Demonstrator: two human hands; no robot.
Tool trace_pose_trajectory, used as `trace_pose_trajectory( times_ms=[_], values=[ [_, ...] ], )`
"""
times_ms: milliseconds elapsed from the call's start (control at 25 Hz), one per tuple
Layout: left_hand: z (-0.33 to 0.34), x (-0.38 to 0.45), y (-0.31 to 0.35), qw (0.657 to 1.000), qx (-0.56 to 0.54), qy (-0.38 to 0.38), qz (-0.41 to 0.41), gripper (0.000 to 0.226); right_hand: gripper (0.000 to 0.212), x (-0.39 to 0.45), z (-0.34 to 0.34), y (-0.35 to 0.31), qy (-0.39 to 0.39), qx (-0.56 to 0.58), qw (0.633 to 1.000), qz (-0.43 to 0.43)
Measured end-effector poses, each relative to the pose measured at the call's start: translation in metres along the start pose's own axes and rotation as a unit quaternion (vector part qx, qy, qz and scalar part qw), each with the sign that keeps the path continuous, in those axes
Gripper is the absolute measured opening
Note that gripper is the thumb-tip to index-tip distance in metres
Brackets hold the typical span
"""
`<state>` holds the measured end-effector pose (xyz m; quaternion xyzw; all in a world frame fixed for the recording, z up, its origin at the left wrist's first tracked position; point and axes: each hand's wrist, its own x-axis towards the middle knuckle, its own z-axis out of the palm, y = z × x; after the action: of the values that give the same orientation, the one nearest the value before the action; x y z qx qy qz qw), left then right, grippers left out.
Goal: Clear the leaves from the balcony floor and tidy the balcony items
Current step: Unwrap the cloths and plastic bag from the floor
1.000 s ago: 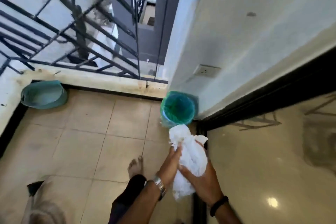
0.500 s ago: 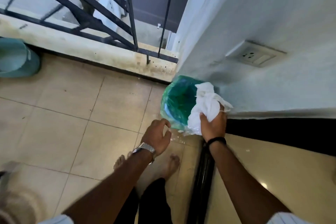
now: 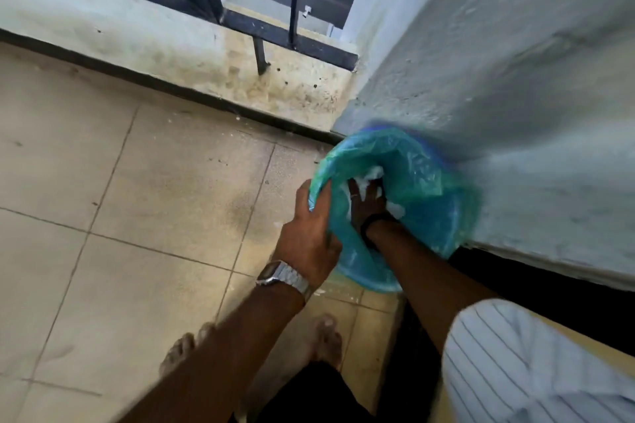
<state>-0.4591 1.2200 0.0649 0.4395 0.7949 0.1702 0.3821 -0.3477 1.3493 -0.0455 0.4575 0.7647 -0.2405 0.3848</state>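
while left hand (image 3: 311, 233) grips green liner rim of bin (image 3: 443, 213), fingers curled at bin's 9 o'clock, right hand (image 3: 366, 201) sits inside, fingers spread flat on white bundle (image 3: 372, 175); bin touches wall (image 3: 515, 96).

Beige floor tiles (image 3: 137, 216) meet a stained ledge (image 3: 171, 45) under a dark railing (image 3: 240, 21); a pale rough wall (image 3: 515, 79) stands right.

Dark metal railing (image 3: 240, 21) above stained ledge (image 3: 178, 45); pale rough wall (image 3: 515, 79)
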Motion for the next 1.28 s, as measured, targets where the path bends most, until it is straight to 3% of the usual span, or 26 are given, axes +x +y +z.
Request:
trace_pose_trajectory(
  times_ms=[120, 240, 320, 400, 520, 600, 760, 840, 920, 960, 1040, 1120, 1160, 1280],
  values=[
    [-0.001, 0.008, -0.001, 1.000, -0.001, 0.002, -0.005, 0.095, 0.090, 0.013, -0.010, -0.014, -0.052, -0.021, 0.998, 0.010],
    [-0.004, 0.003, 0.003, 0.999, -0.014, -0.015, -0.033, 0.098, 0.071, -0.010, -0.037, -0.016, -0.019, -0.013, 0.998, -0.054],
    [-0.005, -0.002, 0.007, 0.999, -0.003, -0.033, -0.041, 0.098, 0.059, -0.048, -0.054, -0.012, 0.124, 0.017, 0.987, -0.100],
    [-0.007, -0.004, 0.007, 0.999, 0.000, -0.033, -0.034, 0.099, 0.053, -0.082, -0.076, -0.001, 0.294, 0.020, 0.947, -0.130],
    [-0.012, -0.005, 0.004, 0.999, -0.008, -0.029, -0.025, 0.100, 0.052, -0.108, -0.100, 0.039, 0.431, 0.023, 0.894, -0.123],
    [-0.014, -0.007, 0.003, 0.999, -0.015, -0.039, -0.024, 0.101, 0.053, -0.105, -0.099, 0.060, 0.421, 0.070, 0.902, -0.067],
    [-0.016, -0.012, -0.003, 0.998, -0.021, -0.052, -0.015, 0.103, 0.057, -0.082, -0.098, 0.057, 0.247, 0.224, 0.943, -0.002],
    [-0.021, -0.014, -0.008, 0.998, 0.001, -0.064, -0.005, 0.103, 0.073, -0.069, -0.115, 0.052, 0.183, 0.264, 0.945, 0.066],
    [-0.029, -0.015, -0.010, 0.998, 0.051, -0.018, 0.018, 0.093, 0.085, -0.065, -0.126, 0.053, 0.143, 0.274, 0.946, 0.102],
    [-0.034, -0.012, -0.008, 0.996, 0.078, 0.033, 0.034, 0.086, 0.080, -0.069, -0.126, 0.054, 0.150, 0.275, 0.945, 0.093],
    [-0.044, 0.005, -0.001, 0.987, 0.078, 0.129, 0.058, 0.074, 0.054, -0.085, -0.117, 0.061, 0.269, 0.283, 0.918, 0.063],
    [-0.054, 0.035, 0.012, 0.985, 0.035, 0.159, 0.064, 0.059, 0.040, -0.103, -0.100, 0.069, 0.414, 0.303, 0.858, 0.028],
    [-0.059, 0.053, 0.017, 0.987, 0.010, 0.149, 0.055, 0.048, 0.039, -0.110, -0.092, 0.072, 0.442, 0.295, 0.847, 0.009],
    [-0.064, 0.092, 0.014, 0.986, -0.119, 0.113, -0.011, 0.018, 0.046, -0.116, -0.069, 0.072, 0.377, 0.281, 0.882, -0.010]
  ],
)
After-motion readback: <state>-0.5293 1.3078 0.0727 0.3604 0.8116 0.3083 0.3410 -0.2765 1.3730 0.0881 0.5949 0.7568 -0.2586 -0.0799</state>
